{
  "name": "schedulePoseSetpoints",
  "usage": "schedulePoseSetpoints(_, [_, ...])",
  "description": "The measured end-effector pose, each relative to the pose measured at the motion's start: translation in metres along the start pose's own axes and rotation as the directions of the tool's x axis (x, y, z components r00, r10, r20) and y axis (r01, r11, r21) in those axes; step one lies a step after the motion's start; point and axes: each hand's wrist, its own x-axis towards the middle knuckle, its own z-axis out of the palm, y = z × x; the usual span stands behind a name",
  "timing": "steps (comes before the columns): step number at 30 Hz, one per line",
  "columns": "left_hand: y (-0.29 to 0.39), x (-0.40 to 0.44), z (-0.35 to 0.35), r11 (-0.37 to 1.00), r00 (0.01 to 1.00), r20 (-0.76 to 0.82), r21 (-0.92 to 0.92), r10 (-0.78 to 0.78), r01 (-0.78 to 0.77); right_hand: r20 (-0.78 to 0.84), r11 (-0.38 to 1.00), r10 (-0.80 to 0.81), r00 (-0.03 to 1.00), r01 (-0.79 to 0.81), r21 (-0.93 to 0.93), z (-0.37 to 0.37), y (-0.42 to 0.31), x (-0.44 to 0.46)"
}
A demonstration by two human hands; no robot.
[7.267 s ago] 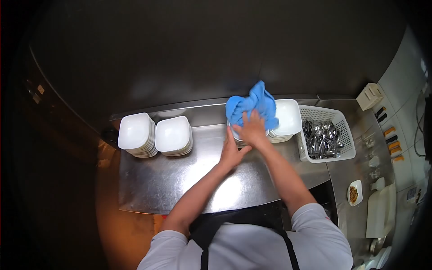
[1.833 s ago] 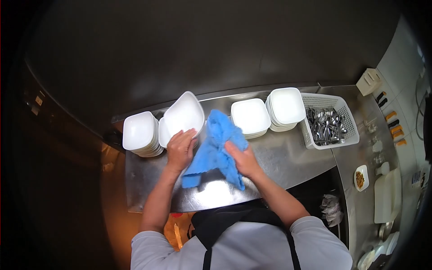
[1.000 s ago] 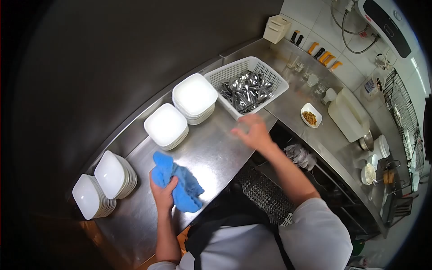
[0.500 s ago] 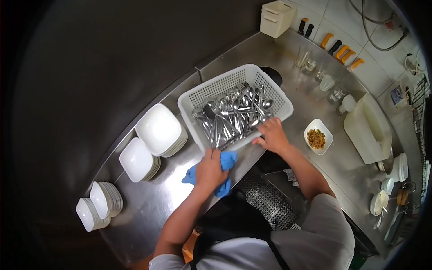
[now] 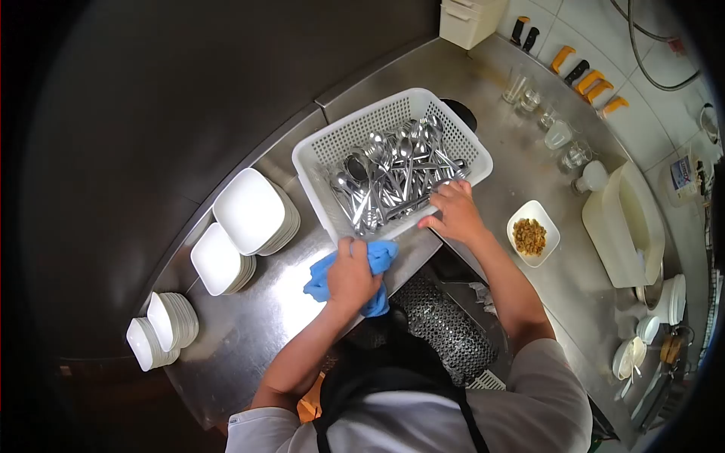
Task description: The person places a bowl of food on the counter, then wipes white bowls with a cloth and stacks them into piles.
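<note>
My left hand (image 5: 352, 276) is closed round a blue cloth (image 5: 322, 276), its fingertips at the near left corner of a white perforated basket (image 5: 317, 198). Metal spoons and forks (image 5: 400, 166) fill the basket in a loose heap. My right hand (image 5: 457, 212) has its fingers hooked over the basket's near right rim, with the thumb outside. To the left of the basket stand a tall stack of white square bowls (image 5: 251, 211) and a lower stack (image 5: 219, 260).
Two more bowl stacks (image 5: 172, 320) stand at the far left of the steel counter (image 5: 249, 355). On the right are a small dish of brown food (image 5: 529, 235), glasses (image 5: 529, 100), a long pale container (image 5: 621, 226) and wall-hung knives (image 5: 580, 72).
The cloth passed from my right hand to my left. Both hands came to the basket, which has turned and moved away from the bowl stacks. The view has swung right.
</note>
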Motion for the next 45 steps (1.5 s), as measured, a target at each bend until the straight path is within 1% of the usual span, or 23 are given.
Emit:
schedulePoseSetpoints(8, [-0.006, -0.001, 0.000, 0.998, 0.997, 0.040, -0.010, -0.060, 0.060, 0.076, 0.998, -0.021, 0.997, 0.017, 0.054, 0.011, 0.006, 0.013])
schedulePoseSetpoints(11, [-0.002, -0.001, -0.010, 0.996, 0.999, 0.031, -0.086, -0.030, 0.033, 0.009, 0.990, -0.061, 0.998, 0.059, 0.127, 0.012, 0.009, 0.026])
schedulePoseSetpoints(14, [-0.006, -0.032, -0.018, 0.933, 0.966, -0.228, -0.305, 0.121, -0.189, -0.266, 0.998, -0.023, 0.964, 0.037, 0.048, -0.009, -0.032, 0.020])
schedulePoseSetpoints(16, [-0.018, -0.059, -0.021, 0.891, 0.918, -0.369, -0.355, 0.143, -0.282, -0.340, 0.960, 0.082, 0.937, 0.017, 0.278, -0.004, -0.072, -0.012])
schedulePoseSetpoints(17, [-0.020, -0.072, -0.022, 0.750, 0.944, -0.329, -0.630, -0.023, -0.201, -0.361, 0.909, 0.134, 0.923, 0.030, 0.415, 0.004, -0.099, -0.031])
schedulePoseSetpoints(19, [-0.024, -0.092, -0.029, 0.247, 0.950, -0.136, -0.967, -0.280, -0.065, -0.346, 0.711, 0.258, 0.902, 0.065, 0.700, 0.032, -0.162, -0.058])
schedulePoseSetpoints(21, [-0.047, -0.107, -0.036, -0.050, 0.978, 0.014, -0.999, -0.206, 0.004, -0.101, 0.477, 0.299, 0.949, -0.056, 0.877, 0.033, -0.224, -0.061])
schedulePoseSetpoints(23, [-0.076, -0.126, -0.022, -0.324, 0.989, 0.143, -0.938, -0.025, 0.127, 0.212, -0.074, 0.283, 0.935, -0.199, 0.977, 0.043, -0.280, -0.059])
schedulePoseSetpoints(24, [-0.074, -0.135, -0.021, -0.148, 0.997, 0.075, -0.986, 0.020, 0.077, 0.147, 0.149, 0.257, 0.955, -0.189, 0.971, 0.057, -0.285, -0.061])
schedulePoseSetpoints(25, [-0.083, -0.140, -0.022, -0.205, 0.988, 0.149, -0.967, 0.038, 0.154, 0.086, 0.366, 0.218, 0.972, -0.163, 0.916, 0.065, -0.293, -0.056])
schedulePoseSetpoints(27, [-0.109, -0.146, -0.025, -0.311, 0.955, 0.287, -0.903, 0.080, 0.298, 0.406, -0.047, 0.286, 0.868, -0.410, 0.911, 0.060, -0.304, -0.041])
schedulePoseSetpoints(28, [-0.122, -0.149, -0.037, 0.034, 0.946, 0.263, -0.965, 0.190, 0.262, 0.420, -0.014, 0.314, 0.851, -0.438, 0.899, 0.067, -0.304, -0.035])
schedulePoseSetpoints(29, [-0.126, -0.148, -0.045, 0.323, 0.975, 0.067, -0.946, 0.210, -0.005, 0.508, -0.152, 0.315, 0.802, -0.486, 0.861, 0.072, -0.308, -0.032])
schedulePoseSetpoints(31, [-0.146, -0.152, -0.077, 0.347, 0.929, -0.045, -0.920, 0.367, -0.182, 0.448, -0.164, 0.332, 0.830, -0.417, 0.894, 0.057, -0.332, -0.020])
schedulePoseSetpoints(33, [-0.178, -0.149, -0.130, 0.603, 0.892, -0.007, -0.735, 0.451, -0.311, 0.356, -0.051, 0.424, 0.833, -0.371, 0.927, 0.063, -0.345, -0.019])
schedulePoseSetpoints(34, [-0.202, -0.143, -0.131, 0.637, 0.900, -0.096, -0.674, 0.425, -0.373, 0.302, 0.007, 0.472, 0.828, -0.346, 0.938, 0.065, -0.351, -0.019])
schedulePoseSetpoints(35, [-0.225, -0.135, -0.131, 0.735, 0.885, -0.262, -0.493, 0.384, -0.465, 0.266, 0.008, 0.522, 0.811, -0.317, 0.949, 0.062, -0.360, -0.016])
schedulePoseSetpoints(36, [-0.246, -0.130, -0.129, 0.885, 0.882, -0.357, -0.233, 0.307, -0.402, 0.231, 0.012, 0.568, 0.790, -0.289, 0.957, 0.057, -0.367, -0.011])
schedulePoseSetpoints(37, [-0.256, -0.125, -0.137, 0.958, 0.902, -0.333, 0.023, 0.276, -0.285, 0.198, 0.017, 0.611, 0.766, -0.263, 0.965, 0.051, -0.375, -0.008])
schedulePoseSetpoints(38, [-0.266, -0.118, -0.137, 0.974, 0.948, -0.248, 0.150, 0.202, -0.168, 0.172, 0.035, 0.616, 0.769, -0.245, 0.969, 0.047, -0.382, -0.006])
schedulePoseSetpoints(41, [-0.297, -0.097, -0.117, 0.950, 0.954, -0.225, 0.285, 0.197, -0.129, 0.129, 0.072, 0.589, 0.798, -0.211, 0.975, 0.050, -0.395, -0.015])
schedulePoseSetpoints(42, [-0.306, -0.089, -0.112, 0.955, 0.984, -0.078, 0.266, 0.159, -0.134, 0.150, 0.056, 0.585, 0.797, -0.224, 0.973, 0.052, -0.397, -0.016])
schedulePoseSetpoints(45, [-0.301, -0.089, -0.125, 0.972, 0.992, -0.011, 0.204, 0.123, -0.118, 0.215, 0.023, 0.539, 0.815, -0.269, 0.963, 0.061, -0.397, -0.014])
